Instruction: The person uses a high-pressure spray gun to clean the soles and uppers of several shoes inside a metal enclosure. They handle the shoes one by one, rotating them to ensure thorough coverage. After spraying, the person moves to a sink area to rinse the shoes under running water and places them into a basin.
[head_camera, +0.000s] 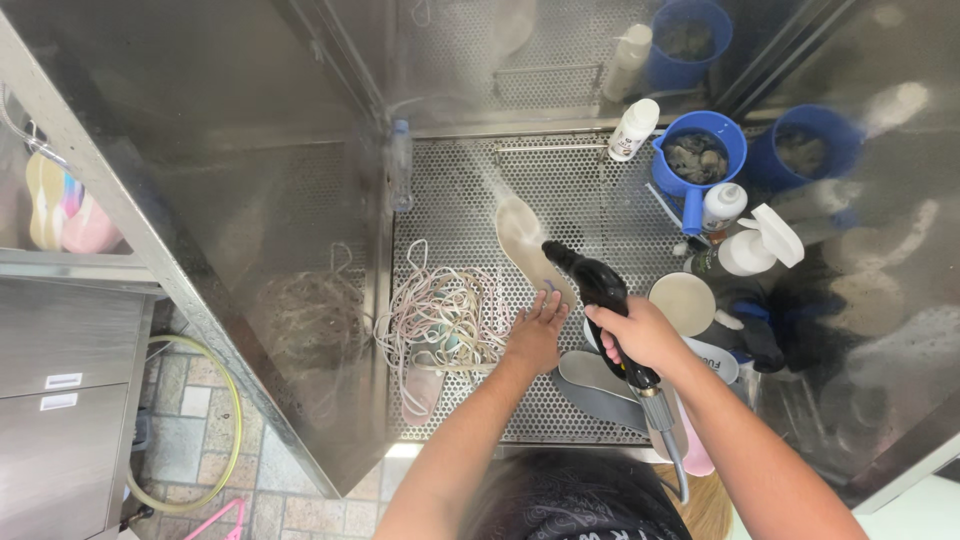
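The insole (527, 243), pale and foot-shaped, lies on the perforated steel desk (580, 180) just ahead of the left hand (535, 335), whose fingers are spread flat and press its near end. The right hand (640, 335) is closed in a fist round the grip of a black spray gun (598, 285); the nozzle points forward at the insole, and a fine mist rises beyond it. A metal hose fitting (662, 420) hangs from the gun's base below the right wrist. To the left of the left hand lies a tangle of laces (445, 315). Under the right hand more grey insoles (595, 385) are stacked. Right of the right hand stand a round lid (682, 302), a white spray bottle (760, 240) and, farther ahead, a blue jug (700, 160) and a white bottle (633, 130).
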